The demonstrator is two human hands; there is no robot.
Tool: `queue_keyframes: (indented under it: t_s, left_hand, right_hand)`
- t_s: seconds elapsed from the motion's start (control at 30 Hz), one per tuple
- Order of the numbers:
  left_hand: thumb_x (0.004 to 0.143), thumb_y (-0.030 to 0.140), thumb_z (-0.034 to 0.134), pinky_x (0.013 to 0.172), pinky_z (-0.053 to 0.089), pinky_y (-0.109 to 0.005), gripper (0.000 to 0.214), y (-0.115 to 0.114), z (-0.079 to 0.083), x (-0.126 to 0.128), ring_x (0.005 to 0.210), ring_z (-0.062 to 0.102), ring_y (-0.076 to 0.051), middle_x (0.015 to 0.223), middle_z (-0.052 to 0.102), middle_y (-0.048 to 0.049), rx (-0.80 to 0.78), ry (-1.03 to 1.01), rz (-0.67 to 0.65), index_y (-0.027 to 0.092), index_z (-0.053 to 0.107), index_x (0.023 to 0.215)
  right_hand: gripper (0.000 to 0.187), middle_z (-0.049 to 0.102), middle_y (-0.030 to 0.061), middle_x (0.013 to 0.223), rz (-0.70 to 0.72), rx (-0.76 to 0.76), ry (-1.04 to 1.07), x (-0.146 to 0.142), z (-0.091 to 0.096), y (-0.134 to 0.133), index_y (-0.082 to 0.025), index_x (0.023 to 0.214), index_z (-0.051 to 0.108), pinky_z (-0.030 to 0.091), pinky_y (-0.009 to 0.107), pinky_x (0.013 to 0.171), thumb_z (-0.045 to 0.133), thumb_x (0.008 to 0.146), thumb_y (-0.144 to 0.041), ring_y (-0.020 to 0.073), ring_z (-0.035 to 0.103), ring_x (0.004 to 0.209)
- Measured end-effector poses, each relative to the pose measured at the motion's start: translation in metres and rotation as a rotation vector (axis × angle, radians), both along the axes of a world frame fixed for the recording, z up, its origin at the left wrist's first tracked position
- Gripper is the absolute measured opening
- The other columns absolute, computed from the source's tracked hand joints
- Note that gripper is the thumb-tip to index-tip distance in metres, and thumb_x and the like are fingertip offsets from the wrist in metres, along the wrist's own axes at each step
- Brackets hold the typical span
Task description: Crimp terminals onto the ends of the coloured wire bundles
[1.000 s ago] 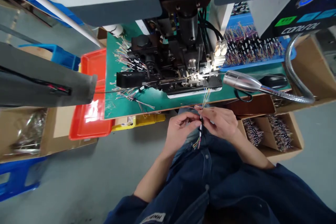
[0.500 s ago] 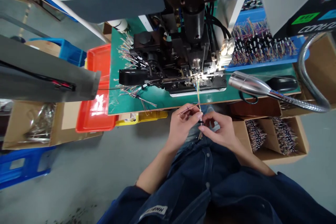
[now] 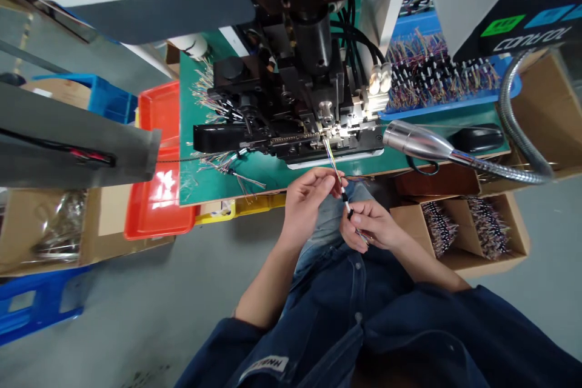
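A short cable (image 3: pixel 346 199) with a black and white sheath and thin coloured wires at its ends runs between my hands. My left hand (image 3: pixel 311 197) pinches the coloured wires just above the sheath. Lower down, my right hand (image 3: pixel 367 224) is closed round the cable's other end, where wire tips poke out below the fingers. From my left fingers the wires reach up into the lit metal working point of a black crimping machine (image 3: pixel 325 128). Whether their tips are inside it is too small to tell.
Finished-looking cables fill a blue tray (image 3: pixel 454 108) at right and a divided cardboard box (image 3: pixel 482 264) below. A gooseneck lamp (image 3: pixel 416 140) juts in from the right. Loose wires lie on the green table (image 3: pixel 268 177). Red trays (image 3: pixel 159 218) stand at left.
My right hand has moved down along the cable and wrapped round its lower end. The cable now slants, and my left fingers sit on the wires above the sheath. The view has shifted slightly.
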State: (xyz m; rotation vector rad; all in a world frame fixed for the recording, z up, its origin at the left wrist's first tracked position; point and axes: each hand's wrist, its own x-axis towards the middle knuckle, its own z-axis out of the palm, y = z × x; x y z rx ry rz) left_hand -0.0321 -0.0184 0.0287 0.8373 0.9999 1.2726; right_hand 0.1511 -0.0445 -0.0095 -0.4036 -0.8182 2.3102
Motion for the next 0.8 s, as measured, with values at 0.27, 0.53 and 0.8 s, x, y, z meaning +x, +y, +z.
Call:
queue_keyframes:
  t_s: [0.27, 0.53, 0.8]
  left_hand:
    - [0.092, 0.045, 0.1, 0.069, 0.059, -0.026, 0.032, 0.001, 0.005, 0.012, 0.069, 0.073, -0.013, 0.081, 0.076, 0.0005, -0.001, -0.033, 0.089, 0.022, 0.077, 0.091]
    - [0.086, 0.043, 0.104, 0.07, 0.06, -0.022, 0.038, -0.003, 0.006, 0.019, 0.072, 0.071, -0.011, 0.082, 0.074, 0.0016, -0.04, -0.075, 0.14, 0.021, 0.074, 0.088]
    - [0.092, 0.051, 0.098, 0.064, 0.057, -0.027, 0.041, -0.006, 0.007, 0.022, 0.068, 0.063, -0.013, 0.084, 0.071, 0.0018, -0.016, -0.068, 0.125, 0.024, 0.067, 0.091]
  right_hand:
    - [0.046, 0.08, 0.0051, 0.088, -0.171, 0.322, -0.444, 0.024, 0.006, 0.019, -0.016, 0.114, 0.082, 0.051, 0.027, 0.067, 0.085, 0.104, -0.061, 0.0154, 0.069, 0.073]
    - [0.041, 0.065, -0.0032, 0.079, -0.481, 0.539, -0.534, 0.006, 0.036, 0.041, -0.02, 0.087, 0.07, 0.044, 0.027, 0.062, 0.098, 0.093, -0.051, 0.0122, 0.055, 0.066]
    - [0.053, 0.063, -0.0028, 0.065, -0.638, 0.631, -0.56, -0.008, 0.053, 0.043, -0.022, 0.074, 0.063, 0.044, 0.028, 0.061, 0.067, 0.118, -0.053, 0.0115, 0.054, 0.058]
